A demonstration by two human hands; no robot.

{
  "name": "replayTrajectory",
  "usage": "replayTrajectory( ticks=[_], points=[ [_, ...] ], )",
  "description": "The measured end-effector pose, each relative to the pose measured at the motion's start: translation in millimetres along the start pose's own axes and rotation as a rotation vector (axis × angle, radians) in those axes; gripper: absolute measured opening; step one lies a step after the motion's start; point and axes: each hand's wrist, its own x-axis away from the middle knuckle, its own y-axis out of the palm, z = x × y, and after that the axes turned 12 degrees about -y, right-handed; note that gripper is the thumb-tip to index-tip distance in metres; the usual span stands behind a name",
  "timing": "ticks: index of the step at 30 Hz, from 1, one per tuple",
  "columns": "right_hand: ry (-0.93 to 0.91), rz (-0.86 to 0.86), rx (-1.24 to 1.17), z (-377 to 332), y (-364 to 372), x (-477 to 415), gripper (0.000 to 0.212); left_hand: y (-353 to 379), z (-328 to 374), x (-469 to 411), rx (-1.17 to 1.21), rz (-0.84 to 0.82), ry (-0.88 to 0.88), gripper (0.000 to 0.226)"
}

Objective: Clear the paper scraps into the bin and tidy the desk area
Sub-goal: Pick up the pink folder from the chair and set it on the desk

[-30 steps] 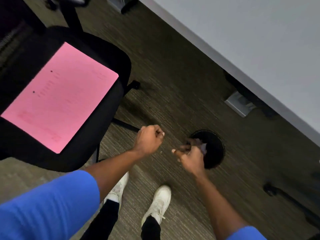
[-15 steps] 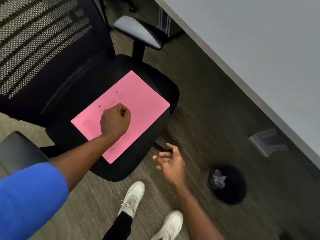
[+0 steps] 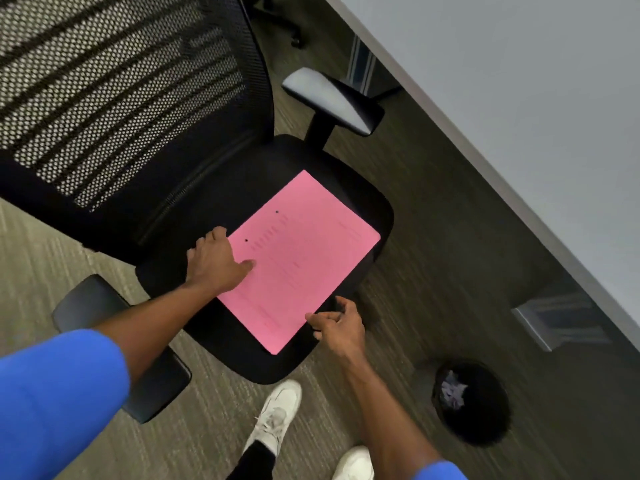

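Observation:
A pink sheet of paper (image 3: 304,258) lies flat on the black seat of an office chair (image 3: 194,209). My left hand (image 3: 216,259) rests open at the sheet's left edge, thumb on the paper, fingers spread on the seat. Fingers loosely curled, my right hand (image 3: 337,325) hovers at the sheet's lower right edge, holding nothing that I can see. A round black bin (image 3: 485,410) stands on the floor at lower right, with crumpled whitish paper scraps (image 3: 452,393) inside.
The grey desk (image 3: 519,81) runs diagonally across the upper right. Its metal foot (image 3: 554,320) sits on the dark carpet near the bin. The chair's armrests (image 3: 332,98) stick out on both sides. My white shoes (image 3: 277,417) stand just below the seat.
My left hand has opened from a fist and now lies at the sheet's left edge. My right hand rose from beside the seat to the sheet's lower right edge. The view shifted left.

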Motion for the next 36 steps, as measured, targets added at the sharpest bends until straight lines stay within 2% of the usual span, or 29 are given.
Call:
replayTrajectory(
  ticks=[3, 7, 9, 20, 30, 36],
  points=[
    [0.019, 0.024, 0.066, -5.6, -2.0, -1.1, 0.065, -1.1, -2.4, 2.6, 0.073, -0.098, -0.011, 0.089],
    [-0.014, 0.062, 0.101, -7.7, -12.9, 7.6, 0.053, -4.7, -7.2, 16.0, 0.117, -0.151, 0.058, 0.041],
    [-0.057, 0.093, 0.134, -9.6, -22.6, 17.2, 0.057, -8.2, -9.0, 25.0, 0.148, -0.169, 0.048, 0.031],
    [-0.155, 0.133, 0.123, -58.5, -96.1, 89.7, 0.061, -25.3, -4.4, 111.5, 0.379, -0.21, 0.003, 0.042],
    [-0.169, 0.116, 0.172, -64.2, -196.8, 147.7, 0.069, -59.4, 44.8, 232.8, 0.629, -0.257, 0.019, 0.03],
    [-0.191, 0.159, 0.196, -80.3, -262.1, 188.5, 0.069, -80.5, 76.6, 310.4, 0.664, -0.322, 0.051, 0.033]
  ],
)
